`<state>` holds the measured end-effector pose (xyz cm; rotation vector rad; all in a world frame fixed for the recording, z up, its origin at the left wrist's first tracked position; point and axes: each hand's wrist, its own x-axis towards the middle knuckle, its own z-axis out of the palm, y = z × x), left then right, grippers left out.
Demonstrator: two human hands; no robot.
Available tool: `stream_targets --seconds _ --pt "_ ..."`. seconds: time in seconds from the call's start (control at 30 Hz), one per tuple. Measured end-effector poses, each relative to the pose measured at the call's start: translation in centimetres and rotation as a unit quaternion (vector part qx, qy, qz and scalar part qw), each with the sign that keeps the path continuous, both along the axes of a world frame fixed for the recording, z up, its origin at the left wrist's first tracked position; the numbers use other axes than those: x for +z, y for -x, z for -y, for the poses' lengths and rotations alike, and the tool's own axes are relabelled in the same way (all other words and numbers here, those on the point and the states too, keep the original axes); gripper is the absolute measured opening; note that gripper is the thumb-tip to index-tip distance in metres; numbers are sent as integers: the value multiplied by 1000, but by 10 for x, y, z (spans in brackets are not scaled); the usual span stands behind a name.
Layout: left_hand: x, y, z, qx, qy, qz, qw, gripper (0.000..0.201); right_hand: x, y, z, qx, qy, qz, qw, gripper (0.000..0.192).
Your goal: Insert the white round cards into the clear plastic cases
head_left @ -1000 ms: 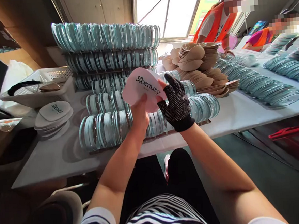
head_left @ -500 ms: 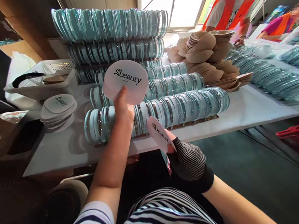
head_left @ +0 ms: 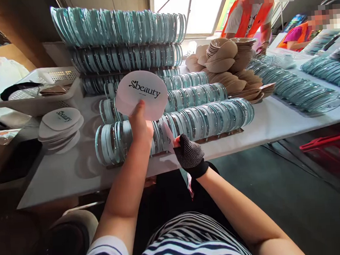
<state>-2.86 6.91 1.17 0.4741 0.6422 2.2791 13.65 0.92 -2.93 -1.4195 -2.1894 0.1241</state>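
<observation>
My left hand (head_left: 140, 123) holds up a round pale pink card (head_left: 141, 94) printed "beauty", above the nearest row of clear teal-edged round cases (head_left: 210, 120) on the white table (head_left: 74, 173). My right hand (head_left: 189, 154), in a black dotted glove, pinches a second pink card (head_left: 167, 134) edge-on against the front of that row, near the table's edge. More rows of the same cases (head_left: 119, 28) are stacked behind.
A pile of the printed cards (head_left: 60, 123) lies at the left, beside a white basket (head_left: 34, 96). Tan cup-shaped pads (head_left: 226, 61) are heaped behind the rows. More teal cases (head_left: 298, 91) line the right. Two people in orange vests (head_left: 246, 15) work at the far end.
The two cards were held together at first; my right hand pulled one away downward, then brought it up to the front row of cases. My left hand keeps the other card raised.
</observation>
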Motion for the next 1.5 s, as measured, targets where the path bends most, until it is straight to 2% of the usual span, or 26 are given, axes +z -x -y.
stream_targets --seconds 0.1,0.23,0.37,0.43,0.5,0.53,0.57,0.63,0.7,0.73,0.77,0.83,0.93,0.97,1.03,1.07,1.1,1.13,1.17,1.23,1.33,1.43,1.5 --pt "1 0 0 -6 9 -1 1000 52 10 0 -9 19 36 25 999 32" --pt "4 2 1 -13 55 -8 998 46 34 14 -22 86 121 145 978 25" --pt "3 7 2 -34 44 6 998 46 40 23 -19 92 117 217 965 27" --pt "2 9 2 -43 39 14 998 47 36 20 -16 95 150 169 970 23" --pt "2 9 1 -40 42 18 998 48 30 13 -14 111 249 45 961 18" --pt "2 9 1 -36 44 18 998 49 27 9 -14 128 307 -28 943 21" --pt "2 8 1 -29 44 16 998 50 25 5 -13 150 370 -109 910 27" --pt "3 5 2 -10 45 10 999 51 20 -1 -13 194 479 -273 811 39" --pt "3 1 2 11 53 3 999 50 17 -4 -15 223 547 -391 706 45" --pt "3 -1 2 20 57 2 998 50 17 -4 -17 231 567 -407 678 47" --pt "2 -2 2 28 58 2 998 50 18 -3 -20 231 574 -392 680 50" --pt "0 -4 2 37 45 3 998 52 23 0 -27 214 562 -360 714 51" --pt "-2 -6 1 52 29 -3 998 54 37 6 -37 190 523 -381 739 40" --pt "-3 -7 1 56 33 -5 998 54 43 7 -39 192 489 -364 769 38" --pt "-2 -7 0 63 48 -8 997 53 60 6 -46 180 372 -281 866 36" --pt "-2 -8 0 64 53 -7 996 54 70 4 -51 153 286 -244 914 32" --pt "-1 -9 -1 65 53 -4 996 55 80 2 -58 118 186 -219 951 29" --pt "0 -9 -2 64 50 -1 997 56 90 1 -67 87 91 -208 970 29" --pt "0 -10 -2 63 48 0 997 56 99 1 -77 65 11 -207 976 32" --pt "2 -11 -3 61 47 -8 997 54 111 9 -96 70 -88 -174 978 47" --pt "3 -11 1 60 44 -29 997 48 114 32 -106 122 -129 -63 982 63" --pt "3 -8 9 48 10 -34 998 41 109 56 -87 155 -196 17 968 57" --pt "4 -4 15 20 -2 -45 999 32 109 65 -73 156 -179 23 971 51"
